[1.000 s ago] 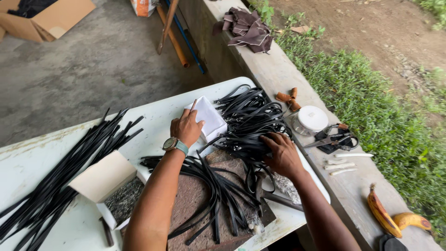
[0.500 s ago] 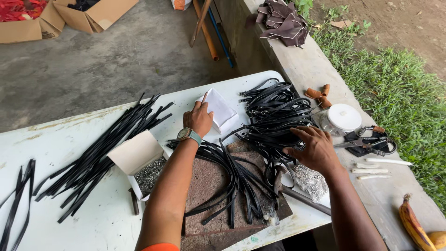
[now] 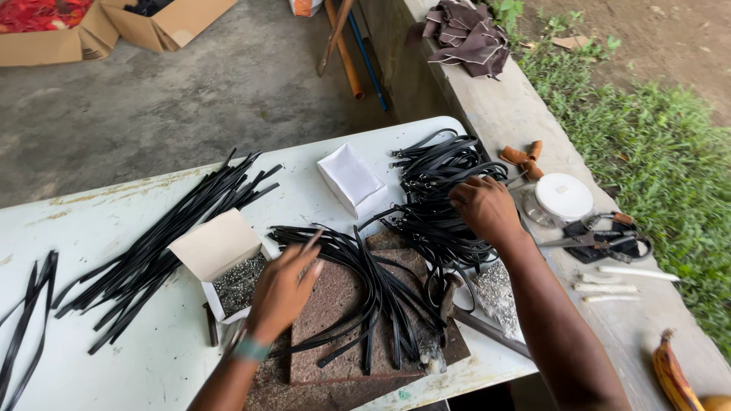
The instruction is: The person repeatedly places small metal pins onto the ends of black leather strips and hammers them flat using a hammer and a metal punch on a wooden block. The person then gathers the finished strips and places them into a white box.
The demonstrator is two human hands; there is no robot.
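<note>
On the white table (image 3: 114, 365) I see my 2 hands at work among many black straps. My right hand (image 3: 486, 209) is on the far pile of looped black straps with small metal buckles (image 3: 438, 194). Its fingers curl down into the pile and pinch at a strap there, but I cannot tell how tight the hold is. My left hand (image 3: 283, 288) is over the near side of the table, just beside the open box of small silver bits (image 3: 228, 266). Its fingers are loose and spread, and they hold nothing. There is a watch band on that wrist.

Between my hands lies a bunch of curved black straps (image 3: 365, 289). It rests on a flat brown stone block (image 3: 335, 335). A closed white box (image 3: 352, 179) sits past it, just beside the far pile. A long heap of straight black strips (image 3: 167, 243) lies to the left, and 2 or 3 more strips (image 3: 27, 312) lie at the left edge.

On the low concrete wall (image 3: 525, 114) to the right I see a round white tin (image 3: 563, 196), dark pliers (image 3: 601, 240), some white sticks (image 3: 628, 278), brown leather scraps (image 3: 464, 34) and a banana (image 3: 674, 377). Grass (image 3: 655, 152) grows past the wall.
</note>
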